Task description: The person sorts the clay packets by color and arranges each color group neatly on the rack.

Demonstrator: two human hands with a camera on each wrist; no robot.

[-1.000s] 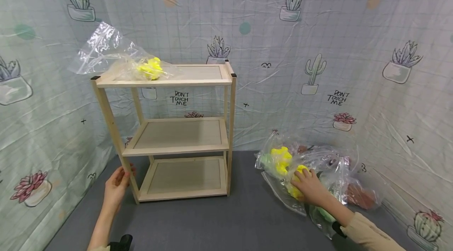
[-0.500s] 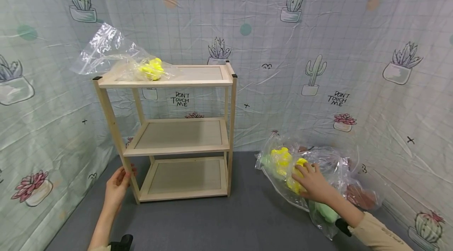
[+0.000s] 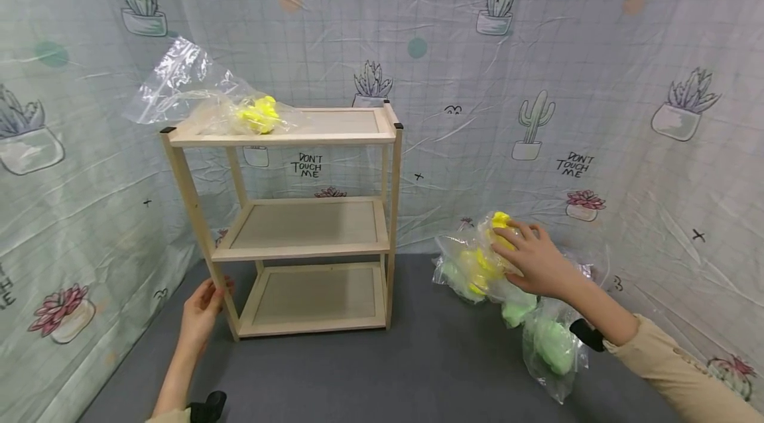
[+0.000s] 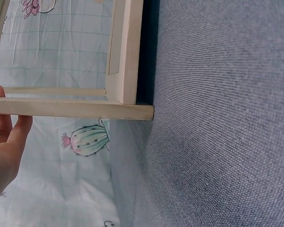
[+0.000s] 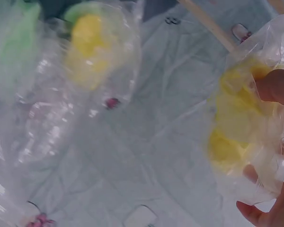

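Note:
My left hand [image 3: 199, 317] pinches the front left leg [image 4: 75, 109] of a three-tier wooden shelf [image 3: 310, 227], low down. On the right, my right hand [image 3: 540, 264] grips a clear plastic bag with a lumpy yellow thing [image 5: 232, 118] inside, held up above a pile of similar bags. The exact kind of the yellow thing is hard to tell through the plastic. Another bagged yellow thing [image 3: 480, 270] lies just below this hand. Bagged pale green things [image 3: 555, 347] rest nearer my right forearm, which hides part of the pile.
A clear zip bag [image 3: 185, 78] with a yellow thing [image 3: 259, 115] lies on the shelf's top tier, its left end overhanging. The shelf stands on a dark grey surface [image 3: 418, 370]. A cactus-print curtain [image 3: 453, 45] surrounds the back and sides.
My right hand has lifted the bagged yellow thing up off the pile. Green bags beneath have shifted and show more. My left hand stays on the shelf leg.

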